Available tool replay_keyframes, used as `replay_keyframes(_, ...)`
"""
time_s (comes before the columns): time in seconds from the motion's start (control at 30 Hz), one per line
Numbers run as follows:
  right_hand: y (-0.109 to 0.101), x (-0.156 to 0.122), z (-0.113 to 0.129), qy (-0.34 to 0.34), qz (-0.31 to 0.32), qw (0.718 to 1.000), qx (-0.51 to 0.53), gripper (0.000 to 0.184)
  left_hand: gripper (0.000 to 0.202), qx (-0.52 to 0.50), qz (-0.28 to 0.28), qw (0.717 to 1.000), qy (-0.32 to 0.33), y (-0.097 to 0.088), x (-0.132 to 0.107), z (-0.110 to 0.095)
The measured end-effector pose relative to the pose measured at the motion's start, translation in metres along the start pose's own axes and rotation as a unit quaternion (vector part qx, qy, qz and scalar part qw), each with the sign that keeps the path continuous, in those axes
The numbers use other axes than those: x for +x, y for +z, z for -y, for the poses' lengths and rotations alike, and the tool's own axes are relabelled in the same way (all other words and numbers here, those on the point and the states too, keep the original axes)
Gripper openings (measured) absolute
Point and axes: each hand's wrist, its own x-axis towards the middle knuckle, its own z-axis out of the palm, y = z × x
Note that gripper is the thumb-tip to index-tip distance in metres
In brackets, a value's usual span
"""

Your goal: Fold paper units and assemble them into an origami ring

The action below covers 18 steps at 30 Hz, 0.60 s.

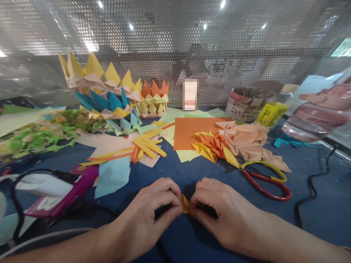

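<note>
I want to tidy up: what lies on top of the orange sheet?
On the orange sheet lie folded orange and yellow pieces; peach folded pieces overlap its right edge. Its lower right corner is covered, so anything beneath them cannot be seen.

A dark blue tabletop (323, 204) fills the lower part of the view. Behind it stands a grey perforated metal screen (164, 47), which closes the whole back side. Through its holes small round ceiling lamps (222, 4) shine white. At the upper right edge, a bright window (342, 49) shows some green.
</note>
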Motion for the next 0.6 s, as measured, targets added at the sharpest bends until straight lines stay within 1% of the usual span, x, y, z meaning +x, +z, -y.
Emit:
replay_keyframes(0.23,-0.0007,0.0008,0.0013,0.017,0.017,1.0,0.004,0.012,0.017,0.017,-0.015,1.0,-0.015,0.0007,0.0044,-0.0039)
replay_keyframes(0.43,0.0003,0.0024,0.0007,0.029,0.008,0.999,0.01,0.011,0.016,0.027,-0.01,0.999,-0.033,0.0022,0.0049,-0.0037)
replay_keyframes(0.6,0.0029,0.0017,-0.0011,0.019,-0.001,1.0,0.005,0.012,0.016,0.045,-0.006,0.999,-0.029,0.0032,0.0042,-0.0026)
